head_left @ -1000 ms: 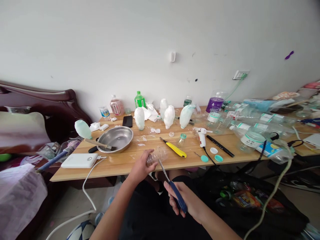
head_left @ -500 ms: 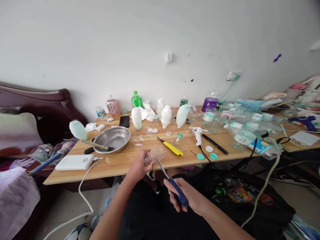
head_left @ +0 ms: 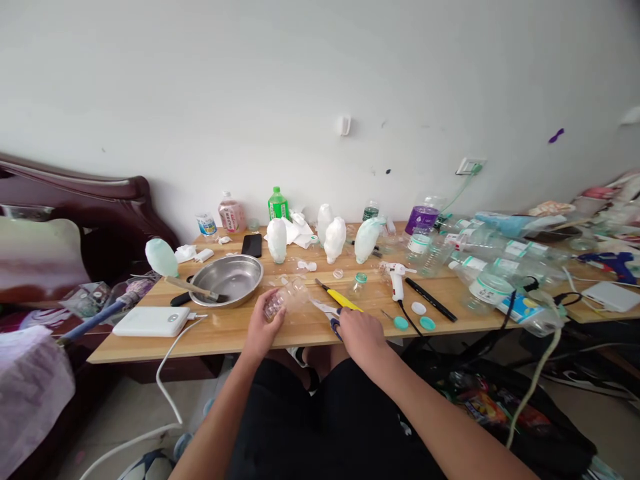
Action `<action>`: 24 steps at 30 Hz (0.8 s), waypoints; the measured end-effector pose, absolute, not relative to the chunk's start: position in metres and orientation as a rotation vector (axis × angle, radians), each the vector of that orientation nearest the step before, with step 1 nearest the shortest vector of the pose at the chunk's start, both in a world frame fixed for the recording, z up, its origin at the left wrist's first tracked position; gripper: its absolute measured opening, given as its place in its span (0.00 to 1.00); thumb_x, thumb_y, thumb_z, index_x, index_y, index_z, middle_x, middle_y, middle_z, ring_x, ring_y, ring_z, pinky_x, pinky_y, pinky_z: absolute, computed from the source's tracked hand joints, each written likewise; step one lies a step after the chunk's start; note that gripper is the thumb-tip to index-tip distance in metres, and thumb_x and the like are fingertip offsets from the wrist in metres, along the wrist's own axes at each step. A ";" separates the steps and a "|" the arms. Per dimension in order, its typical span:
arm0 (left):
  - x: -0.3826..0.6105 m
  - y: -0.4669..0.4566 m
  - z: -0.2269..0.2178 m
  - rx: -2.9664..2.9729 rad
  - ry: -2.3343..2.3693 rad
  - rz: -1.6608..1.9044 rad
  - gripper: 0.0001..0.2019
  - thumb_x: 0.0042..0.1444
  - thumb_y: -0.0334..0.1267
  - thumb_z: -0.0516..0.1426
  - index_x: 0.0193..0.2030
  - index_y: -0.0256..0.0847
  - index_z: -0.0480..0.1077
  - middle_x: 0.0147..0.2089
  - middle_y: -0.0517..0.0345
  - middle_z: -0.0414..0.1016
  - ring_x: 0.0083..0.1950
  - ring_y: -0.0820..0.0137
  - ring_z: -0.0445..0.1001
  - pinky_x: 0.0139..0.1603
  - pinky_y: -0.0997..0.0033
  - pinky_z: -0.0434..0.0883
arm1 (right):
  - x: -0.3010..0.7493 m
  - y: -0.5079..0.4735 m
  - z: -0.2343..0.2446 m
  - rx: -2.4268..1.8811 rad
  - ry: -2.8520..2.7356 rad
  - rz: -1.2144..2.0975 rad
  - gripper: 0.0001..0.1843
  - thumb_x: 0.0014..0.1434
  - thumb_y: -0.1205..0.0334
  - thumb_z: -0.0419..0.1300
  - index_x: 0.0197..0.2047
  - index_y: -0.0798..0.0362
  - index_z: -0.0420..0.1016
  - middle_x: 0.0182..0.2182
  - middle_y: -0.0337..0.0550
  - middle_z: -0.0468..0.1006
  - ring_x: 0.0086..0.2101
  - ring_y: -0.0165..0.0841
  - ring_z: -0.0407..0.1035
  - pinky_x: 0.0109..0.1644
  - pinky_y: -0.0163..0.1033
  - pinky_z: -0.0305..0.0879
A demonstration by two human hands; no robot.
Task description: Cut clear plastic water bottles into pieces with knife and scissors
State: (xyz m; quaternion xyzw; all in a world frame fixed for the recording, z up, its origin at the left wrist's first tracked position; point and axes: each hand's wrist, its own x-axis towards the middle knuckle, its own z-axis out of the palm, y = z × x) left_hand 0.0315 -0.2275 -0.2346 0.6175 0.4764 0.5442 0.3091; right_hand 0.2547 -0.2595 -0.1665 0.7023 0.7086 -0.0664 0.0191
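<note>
My left hand [head_left: 262,327] is closed around a clear plastic bottle [head_left: 286,299] that lies tilted just above the wooden table [head_left: 235,331]. My right hand [head_left: 361,333] rests at the table's front edge, fingers curled over the blue handles of a pair of scissors [head_left: 326,313] whose blades lie flat on the wood pointing left. A yellow utility knife [head_left: 340,298] lies just behind the scissors.
A steel bowl [head_left: 227,279] with a brush, a white power bank [head_left: 151,321] and a phone [head_left: 252,245] sit to the left. White wrapped bottles [head_left: 335,240] stand mid-table. A white glue gun [head_left: 397,279], teal caps [head_left: 413,323] and several clear bottles [head_left: 490,263] crowd the right. Cables hang off the front.
Both hands moved forward from my lap onto the table. The scissors went from raised against the bottle to lying flat on the wood. The bottle shifted left and further onto the table.
</note>
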 end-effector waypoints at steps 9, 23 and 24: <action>0.030 -0.230 -0.234 1.815 1.324 1.227 0.31 0.59 0.41 0.56 0.69 0.44 0.54 0.60 0.47 0.64 0.63 0.61 0.65 0.67 0.53 0.59 | 0.240 -0.229 -0.165 2.160 2.286 -0.118 0.16 0.64 0.74 0.48 0.49 0.57 0.74 0.43 0.54 0.80 0.45 0.42 0.76 0.42 0.40 0.68; 0.037 -0.224 -0.237 1.998 1.354 1.141 0.22 0.57 0.44 0.60 0.59 0.48 0.70 0.57 0.50 0.68 0.60 0.60 0.68 0.65 0.54 0.64 | 0.276 -0.219 -0.190 2.093 2.482 0.050 0.21 0.62 0.77 0.47 0.53 0.54 0.73 0.48 0.54 0.77 0.52 0.44 0.66 0.52 0.46 0.62; 0.037 -0.223 -0.238 1.992 1.357 1.146 0.23 0.58 0.44 0.60 0.60 0.48 0.68 0.55 0.50 0.70 0.59 0.61 0.70 0.64 0.53 0.65 | 0.277 -0.217 -0.189 2.093 2.505 0.038 0.20 0.62 0.78 0.48 0.51 0.56 0.74 0.47 0.54 0.77 0.52 0.43 0.67 0.52 0.44 0.62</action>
